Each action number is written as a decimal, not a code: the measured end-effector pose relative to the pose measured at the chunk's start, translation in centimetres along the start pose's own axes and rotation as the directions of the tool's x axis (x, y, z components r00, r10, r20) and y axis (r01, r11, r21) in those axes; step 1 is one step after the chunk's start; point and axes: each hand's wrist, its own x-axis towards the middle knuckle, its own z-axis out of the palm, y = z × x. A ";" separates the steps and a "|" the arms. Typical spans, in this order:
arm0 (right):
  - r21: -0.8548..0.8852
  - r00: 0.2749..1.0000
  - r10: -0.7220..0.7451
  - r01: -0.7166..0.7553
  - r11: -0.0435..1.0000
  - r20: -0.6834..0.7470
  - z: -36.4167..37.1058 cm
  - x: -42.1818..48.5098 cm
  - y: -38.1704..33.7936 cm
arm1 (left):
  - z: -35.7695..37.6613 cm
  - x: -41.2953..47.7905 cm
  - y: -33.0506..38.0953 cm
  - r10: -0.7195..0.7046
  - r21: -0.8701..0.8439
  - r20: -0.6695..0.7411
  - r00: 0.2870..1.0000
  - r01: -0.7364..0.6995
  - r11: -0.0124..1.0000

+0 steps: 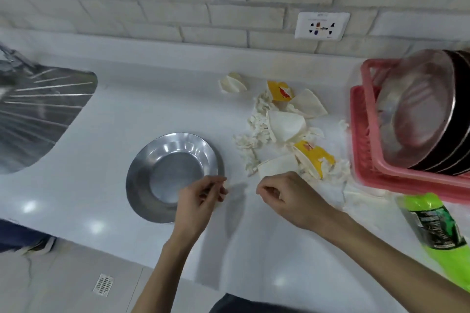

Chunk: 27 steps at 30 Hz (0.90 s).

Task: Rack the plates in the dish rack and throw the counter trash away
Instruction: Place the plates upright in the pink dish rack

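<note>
A steel plate (165,173) lies flat on the white counter (106,134). My left hand (198,201) hovers over its right rim with fingers curled and thumb tip against them; whether it grips the rim or some small scrap is too blurred to tell. My right hand (287,198) sits just right of it, fingers curled with thumb and forefinger together, and nothing shows in it. The trash pile (282,124) of torn paper cups and shredded tissue lies right behind that hand. At the right, the pink dish rack (366,160) holds several plates (422,114) on edge.
A green plastic bottle (437,231) lies on the counter below the rack. The steel sink drainboard (38,114) is at the far left. One torn cup scrap (232,82) lies apart near the brick wall, below a wall socket (321,25).
</note>
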 end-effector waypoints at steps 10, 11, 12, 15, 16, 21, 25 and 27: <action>0.427 0.945 0.308 -0.326 0.843 0.113 8.3 3.5 -1.5 | -8.8 1.6 -5.9 -0.038 0.125 -0.309 0.950 0.080 0.989; 0.445 0.936 0.332 -0.349 0.825 0.118 8.6 3.9 -1.8 | -9.7 2.2 -6.5 -0.007 0.181 -0.326 0.945 0.070 0.981; 0.457 0.927 0.355 -0.371 0.808 0.125 8.9 4.4 -2.0 | -10.5 2.9 -7.2 0.032 0.259 -0.330 0.944 0.058 0.964; 0.458 0.911 0.395 -0.402 0.793 0.116 9.5 5.7 -2.6 | -12.4 5.0 -9.1 0.021 0.397 -0.318 0.948 0.113 0.911; 0.465 0.907 0.406 -0.409 0.785 0.113 9.6 6.1 -2.8 | -12.9 5.6 -9.5 -0.032 0.383 -0.326 0.945 0.163 0.909; 0.497 0.892 0.440 -0.430 0.754 0.106 10.1 8.0 -3.4 | -13.9 7.3 -9.6 -0.240 0.200 -0.334 0.911 0.318 0.927; 0.484 0.873 0.472 -0.467 0.740 0.122 10.4 8.8 -3.3 | -14.7 8.0 -9.5 -0.245 0.211 -0.345 0.906 0.329 0.921; 0.485 0.869 0.478 -0.474 0.735 0.126 10.4 8.8 -3.2 | -15.1 8.2 -9.6 -0.272 0.195 -0.343 0.899 0.351 0.916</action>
